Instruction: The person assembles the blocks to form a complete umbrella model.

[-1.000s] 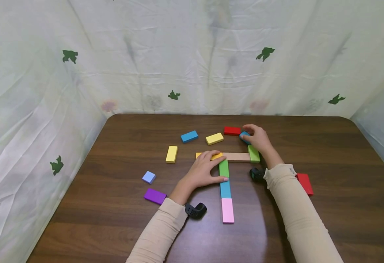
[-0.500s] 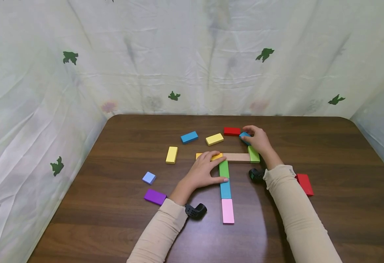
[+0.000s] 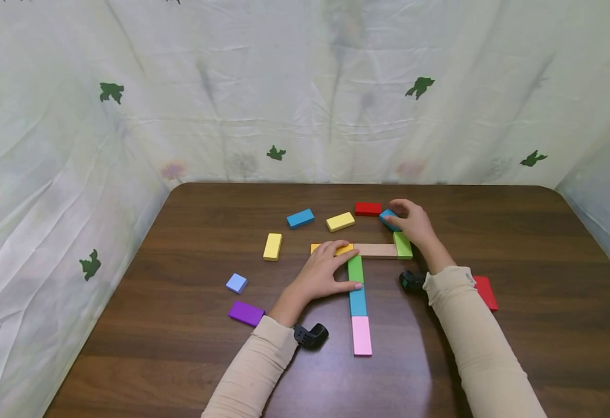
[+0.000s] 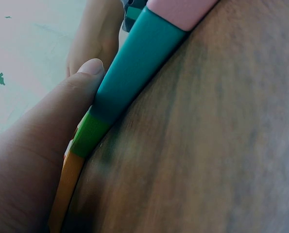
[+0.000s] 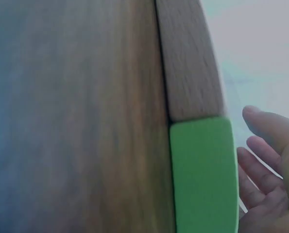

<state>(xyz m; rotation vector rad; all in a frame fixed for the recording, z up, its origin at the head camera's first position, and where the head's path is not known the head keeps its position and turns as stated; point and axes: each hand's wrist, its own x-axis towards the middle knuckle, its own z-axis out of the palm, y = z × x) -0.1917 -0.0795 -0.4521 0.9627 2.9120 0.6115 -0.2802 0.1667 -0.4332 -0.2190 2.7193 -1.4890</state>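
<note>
Left grip (image 3: pixel 319 273) spread, only resting on orange block (image 3: pixel 345 249). Right grip (image 3: pixel 413 224) parted, nothing pinched, over blue block (image 3: pixel 386 214); red block (image 3: pixel 368 209) just left, light-green block (image 3: pixel 403 246) just nearer.

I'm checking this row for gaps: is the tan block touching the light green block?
Touching: the right wrist view shows the tan block and light green block meeting end to end, no gap visible.

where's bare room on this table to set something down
The table is bare left of the purple block, right of the near red block, and between the pink block and right sleeve. Crowded around the right hand, by the blue block, far red block and lime-green block.
</note>
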